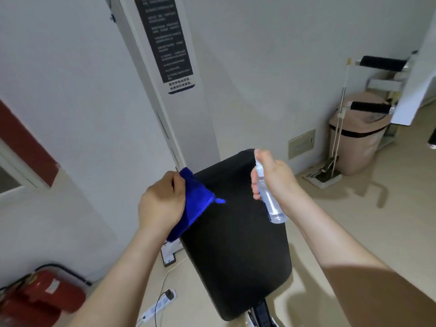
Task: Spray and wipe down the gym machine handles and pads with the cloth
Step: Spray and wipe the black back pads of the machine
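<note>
A black padded seat (236, 244) of the gym machine fills the lower middle of the view. My left hand (160, 201) grips a folded blue cloth (195, 204) at the pad's left edge, with a corner of the cloth lying on the pad. My right hand (273, 178) holds a small clear spray bottle (269, 199) over the pad's right side, a finger on its white nozzle, which points left. Two black foam handles (382, 63) (370, 107) stick out from a white frame at the far right.
The machine's white upright column (179, 114) with a dark label stands behind the pad. A beige bin (356, 138) and a mop (330, 171) stand at the right wall. A red fire extinguisher (40, 296) and a power strip (158, 308) lie on the floor at left.
</note>
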Action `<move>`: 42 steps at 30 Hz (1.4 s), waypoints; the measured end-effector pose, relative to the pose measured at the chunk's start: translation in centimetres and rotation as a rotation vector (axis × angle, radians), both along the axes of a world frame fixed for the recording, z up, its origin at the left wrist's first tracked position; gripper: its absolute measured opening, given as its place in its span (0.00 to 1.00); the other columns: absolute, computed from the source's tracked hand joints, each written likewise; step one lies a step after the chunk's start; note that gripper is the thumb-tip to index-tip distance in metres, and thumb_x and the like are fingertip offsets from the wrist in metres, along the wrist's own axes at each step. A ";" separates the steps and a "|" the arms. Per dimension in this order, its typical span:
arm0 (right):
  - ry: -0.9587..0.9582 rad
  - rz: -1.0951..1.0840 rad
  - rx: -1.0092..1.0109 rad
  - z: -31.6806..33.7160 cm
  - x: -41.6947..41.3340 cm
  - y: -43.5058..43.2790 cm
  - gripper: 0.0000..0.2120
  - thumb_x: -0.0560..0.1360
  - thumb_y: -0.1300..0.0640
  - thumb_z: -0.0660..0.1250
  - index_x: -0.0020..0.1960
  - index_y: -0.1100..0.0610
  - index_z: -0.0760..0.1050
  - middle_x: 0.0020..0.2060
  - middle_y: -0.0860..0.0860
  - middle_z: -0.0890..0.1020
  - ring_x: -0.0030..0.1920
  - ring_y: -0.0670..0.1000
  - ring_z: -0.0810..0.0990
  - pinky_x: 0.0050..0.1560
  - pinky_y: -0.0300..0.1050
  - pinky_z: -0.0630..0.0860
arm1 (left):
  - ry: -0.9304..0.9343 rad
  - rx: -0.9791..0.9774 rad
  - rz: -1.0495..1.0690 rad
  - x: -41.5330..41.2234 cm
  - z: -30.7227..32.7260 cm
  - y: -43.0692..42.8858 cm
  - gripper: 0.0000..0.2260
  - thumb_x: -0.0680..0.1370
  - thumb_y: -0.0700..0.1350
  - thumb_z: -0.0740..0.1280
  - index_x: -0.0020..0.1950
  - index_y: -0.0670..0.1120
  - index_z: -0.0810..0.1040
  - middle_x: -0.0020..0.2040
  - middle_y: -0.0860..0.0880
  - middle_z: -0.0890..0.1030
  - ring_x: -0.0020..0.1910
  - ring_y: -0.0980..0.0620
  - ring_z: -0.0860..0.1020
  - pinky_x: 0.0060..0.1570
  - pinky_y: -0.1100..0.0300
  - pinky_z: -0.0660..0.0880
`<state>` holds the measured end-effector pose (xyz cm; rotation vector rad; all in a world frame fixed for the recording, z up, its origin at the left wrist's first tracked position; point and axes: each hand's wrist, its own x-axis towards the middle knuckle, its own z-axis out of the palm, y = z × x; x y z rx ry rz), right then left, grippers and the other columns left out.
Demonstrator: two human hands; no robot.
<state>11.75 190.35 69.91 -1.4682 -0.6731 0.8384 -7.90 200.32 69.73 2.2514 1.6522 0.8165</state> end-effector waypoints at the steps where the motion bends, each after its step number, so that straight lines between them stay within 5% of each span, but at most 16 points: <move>1: -0.015 -0.006 -0.007 0.1 0.2 0.1 0.23 0.77 0.46 0.59 0.30 0.61 0.69 0.24 0.54 0.73 0.26 0.54 0.72 0.30 0.41 0.73 | 0.050 0.002 0.005 0.0 0.1 0.3 0.14 0.81 0.49 0.51 0.40 0.47 0.69 0.34 0.49 0.75 0.37 0.43 0.74 0.39 0.56 0.66; 6: -0.033 -0.052 -0.071 0.3 1.1 0.1 0.25 0.76 0.42 0.59 0.31 0.61 0.71 0.25 0.56 0.75 0.27 0.55 0.74 0.34 0.44 0.74 | 0.295 0.383 -0.257 1.7 0.1 0.4 0.08 0.78 0.35 0.57 0.42 0.39 0.73 0.32 0.42 0.75 0.29 0.41 0.74 0.29 0.51 0.74; 11: 0.010 -0.132 -0.067 0.5 2.2 -0.4 0.24 0.77 0.42 0.59 0.34 0.62 0.70 0.27 0.57 0.73 0.28 0.55 0.71 0.31 0.42 0.71 | 0.526 0.483 -0.327 7.5 0.8 -0.5 0.10 0.80 0.40 0.59 0.60 0.41 0.72 0.49 0.44 0.80 0.43 0.41 0.79 0.35 0.54 0.64; 14: 0.055 -0.202 -0.028 -0.2 2.9 -1.3 0.21 0.77 0.47 0.58 0.34 0.62 0.70 0.28 0.58 0.72 0.30 0.55 0.70 0.32 0.44 0.71 | 0.500 0.525 -0.402 11.5 0.8 -0.8 0.09 0.81 0.41 0.58 0.60 0.44 0.71 0.53 0.45 0.78 0.48 0.45 0.77 0.38 0.55 0.65; 18: 0.111 -0.237 -0.053 -1.7 3.4 -2.4 0.27 0.77 0.41 0.59 0.33 0.62 0.71 0.25 0.57 0.73 0.26 0.55 0.72 0.31 0.42 0.71 | 0.750 0.780 -0.668 13.4 -0.3 -0.5 0.16 0.80 0.41 0.58 0.68 0.44 0.68 0.69 0.42 0.69 0.65 0.43 0.70 0.61 0.51 0.70; 22: 0.107 -0.206 -0.042 -1.8 2.8 -2.8 0.27 0.78 0.41 0.59 0.33 0.62 0.72 0.26 0.57 0.73 0.26 0.54 0.72 0.28 0.39 0.72 | 1.047 0.935 -0.980 11.7 -1.3 -0.5 0.22 0.81 0.45 0.60 0.75 0.47 0.65 0.78 0.44 0.61 0.77 0.43 0.57 0.74 0.45 0.52; 26: 0.020 -0.133 -0.018 -1.2 1.4 -2.2 0.28 0.79 0.40 0.58 0.33 0.63 0.73 0.26 0.58 0.75 0.27 0.55 0.75 0.32 0.42 0.74 | 0.689 0.870 -0.740 7.3 -1.9 -0.3 0.22 0.79 0.44 0.61 0.74 0.47 0.67 0.74 0.44 0.68 0.73 0.44 0.67 0.67 0.45 0.67; 30: -0.044 -0.030 0.019 -0.8 -0.6 -1.2 0.28 0.80 0.41 0.57 0.32 0.62 0.73 0.26 0.57 0.76 0.27 0.53 0.76 0.31 0.40 0.75 | 0.350 0.777 -0.339 3.9 -3.5 -1.3 0.17 0.82 0.47 0.58 0.69 0.45 0.72 0.63 0.42 0.78 0.58 0.42 0.77 0.56 0.47 0.72; 35: -0.143 0.114 0.048 -1.3 -2.9 -0.5 0.30 0.80 0.38 0.57 0.30 0.60 0.73 0.25 0.54 0.77 0.28 0.52 0.78 0.38 0.46 0.76 | -0.107 0.613 -0.081 1.7 -5.4 -2.3 0.16 0.81 0.43 0.57 0.66 0.39 0.74 0.61 0.38 0.76 0.54 0.38 0.75 0.56 0.48 0.72; 38: -0.142 0.148 0.056 -1.6 -3.9 -0.2 0.30 0.80 0.39 0.57 0.30 0.60 0.73 0.24 0.53 0.77 0.27 0.50 0.77 0.38 0.45 0.76 | -0.528 0.341 0.027 1.8 -6.1 -3.9 0.17 0.82 0.42 0.54 0.71 0.41 0.69 0.67 0.42 0.72 0.64 0.44 0.71 0.62 0.65 0.64; 42: -0.055 0.234 0.052 -2.6 -5.6 0.0 0.27 0.81 0.45 0.57 0.29 0.60 0.71 0.23 0.52 0.74 0.26 0.50 0.74 0.32 0.41 0.75 | -0.821 0.140 0.080 0.8 -6.4 -5.6 0.19 0.83 0.38 0.55 0.74 0.48 0.67 0.70 0.55 0.69 0.64 0.62 0.69 0.57 0.83 0.60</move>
